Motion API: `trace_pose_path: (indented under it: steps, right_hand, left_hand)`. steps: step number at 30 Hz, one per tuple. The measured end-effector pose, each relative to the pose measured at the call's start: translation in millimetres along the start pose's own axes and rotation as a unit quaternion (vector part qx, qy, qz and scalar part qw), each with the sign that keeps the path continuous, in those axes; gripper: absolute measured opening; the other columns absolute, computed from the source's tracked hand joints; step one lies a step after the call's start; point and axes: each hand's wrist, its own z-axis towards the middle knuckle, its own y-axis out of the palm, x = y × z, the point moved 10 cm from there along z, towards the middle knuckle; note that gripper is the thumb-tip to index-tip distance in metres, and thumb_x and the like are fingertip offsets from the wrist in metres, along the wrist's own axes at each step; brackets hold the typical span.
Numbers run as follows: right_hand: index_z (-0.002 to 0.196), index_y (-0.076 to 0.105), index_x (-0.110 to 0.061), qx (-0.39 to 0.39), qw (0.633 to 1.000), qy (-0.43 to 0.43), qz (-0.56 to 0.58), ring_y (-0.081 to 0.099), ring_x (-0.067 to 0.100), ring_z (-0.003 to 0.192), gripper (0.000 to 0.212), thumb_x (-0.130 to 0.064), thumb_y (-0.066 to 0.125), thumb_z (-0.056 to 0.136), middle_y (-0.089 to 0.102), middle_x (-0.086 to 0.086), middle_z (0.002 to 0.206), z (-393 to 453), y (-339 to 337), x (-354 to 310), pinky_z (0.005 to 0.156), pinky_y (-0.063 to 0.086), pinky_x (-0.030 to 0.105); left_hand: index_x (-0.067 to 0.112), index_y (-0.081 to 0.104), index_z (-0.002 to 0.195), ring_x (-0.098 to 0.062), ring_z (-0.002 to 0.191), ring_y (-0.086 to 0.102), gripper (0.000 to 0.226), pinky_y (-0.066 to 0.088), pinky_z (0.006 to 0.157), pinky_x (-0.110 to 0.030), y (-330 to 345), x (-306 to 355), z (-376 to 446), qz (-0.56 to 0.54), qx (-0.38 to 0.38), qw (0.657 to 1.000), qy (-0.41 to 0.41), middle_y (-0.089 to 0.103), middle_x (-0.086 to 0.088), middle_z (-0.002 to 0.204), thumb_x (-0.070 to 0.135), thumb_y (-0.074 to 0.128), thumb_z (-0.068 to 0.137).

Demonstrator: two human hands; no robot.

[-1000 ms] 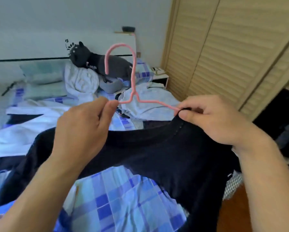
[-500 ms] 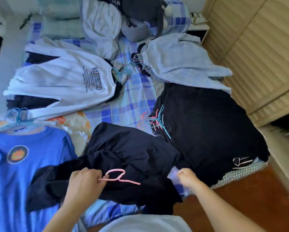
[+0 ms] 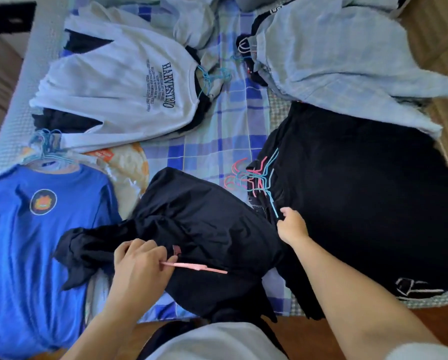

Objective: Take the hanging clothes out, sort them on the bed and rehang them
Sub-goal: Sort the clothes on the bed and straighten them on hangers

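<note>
A crumpled black shirt [image 3: 197, 229] lies on the near part of the bed [image 3: 233, 120]. My left hand [image 3: 139, 263] pinches a pink hanger [image 3: 199, 267] that lies flat across this shirt. My right hand [image 3: 293, 227] reaches to the collar edge of a pile of black shirts [image 3: 360, 198] and pinches the end of a blue hanger [image 3: 272, 203], one of a bundle of pink and blue hangers [image 3: 254, 178] sticking out of that pile.
A blue shirt pile [image 3: 30, 242] with blue hangers lies at the near left. A white printed sweatshirt pile [image 3: 119, 81] is at the far left, a light blue shirt pile [image 3: 334, 55] at the far right. Wooden floor [image 3: 438, 318] borders the bed's near edge.
The black shirt was lowered from the air onto the bed. My right hand let go of it and moved right to the hangers of the black pile. The pink hanger now lies flat.
</note>
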Motion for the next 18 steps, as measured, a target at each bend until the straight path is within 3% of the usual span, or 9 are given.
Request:
trace_pose_path:
  steps: [4, 8, 12, 15, 17, 18]
  right_hand:
    - [0.144, 0.047, -0.015, -0.027, 0.997, -0.033, -0.058, 0.047, 0.036, 0.126, 0.052, -0.015, 0.053, 0.093, 0.05, 0.011, 0.14, 17.1, 18.5, -19.9, 0.106, 0.042, 0.045]
    - [0.149, 0.039, -0.015, -0.043, 0.996, 0.015, -0.072, 0.047, 0.035, 0.129, 0.058, -0.018, 0.055, 0.093, 0.048, 0.011, 0.144, 24.7, 19.9, -15.7, 0.105, 0.044, 0.044]
    - [0.148, 0.036, -0.018, -0.075, 0.99, 0.066, -0.096, 0.047, 0.035, 0.13, 0.06, -0.02, 0.052, 0.091, 0.049, 0.011, 0.144, 22.9, 24.7, -14.1, 0.106, 0.043, 0.044]
    - [0.122, 0.052, -0.023, -0.052, 0.993, 0.081, -0.073, 0.053, 0.035, 0.119, 0.039, -0.026, 0.058, 0.084, 0.058, 0.01, 0.129, 16.3, 17.0, -16.3, 0.101, 0.046, 0.043]
    - [0.099, 0.053, -0.023, -0.004, 0.997, 0.062, -0.047, 0.055, 0.034, 0.109, 0.017, -0.033, 0.057, 0.086, 0.063, 0.007, 0.113, 7.9, -1.5, -17.7, 0.094, 0.047, 0.042]
    - [0.092, 0.054, -0.022, 0.024, 0.998, 0.046, -0.035, 0.056, 0.034, 0.106, 0.016, -0.038, 0.053, 0.09, 0.064, 0.006, 0.107, 0.4, -14.3, -17.2, 0.092, 0.047, 0.041]
  left_hand:
    - [0.03, 0.039, 0.053, -0.017, 0.064, 0.051, 0.036, 0.028, 0.082, -0.031, 4.9, -4.0, -9.6, -0.01, -0.001, 1.0, -0.021, 0.031, 0.017, 0.059, 0.049, 0.045, 0.083]
    - [0.031, 0.038, 0.054, -0.011, 0.061, 0.043, 0.034, 0.026, 0.084, -0.028, 10.2, -8.5, -16.8, -0.022, -0.019, 0.999, -0.03, 0.036, 0.017, 0.056, 0.048, 0.043, 0.083]
    - [0.032, 0.033, 0.055, -0.011, 0.059, 0.049, 0.034, 0.027, 0.085, -0.028, 10.5, -7.2, -19.8, -0.031, -0.028, 0.999, -0.006, 0.039, 0.016, 0.054, 0.049, 0.043, 0.083]
    - [0.032, 0.032, 0.055, -0.01, 0.057, 0.049, 0.035, 0.029, 0.085, -0.029, 10.9, -9.8, -20.5, -0.033, -0.029, 0.999, 0.021, 0.038, 0.016, 0.052, 0.05, 0.044, 0.082]
    - [0.033, 0.029, 0.055, -0.011, 0.056, 0.049, 0.034, 0.03, 0.082, -0.029, 9.8, -12.2, -18.6, -0.038, -0.027, 0.998, 0.046, 0.035, 0.016, 0.052, 0.049, 0.044, 0.081]
    - [0.033, 0.028, 0.056, -0.011, 0.056, 0.049, 0.034, 0.029, 0.08, -0.029, 9.7, -12.7, -17.0, -0.044, -0.029, 0.997, 0.06, 0.033, 0.016, 0.052, 0.049, 0.044, 0.081]
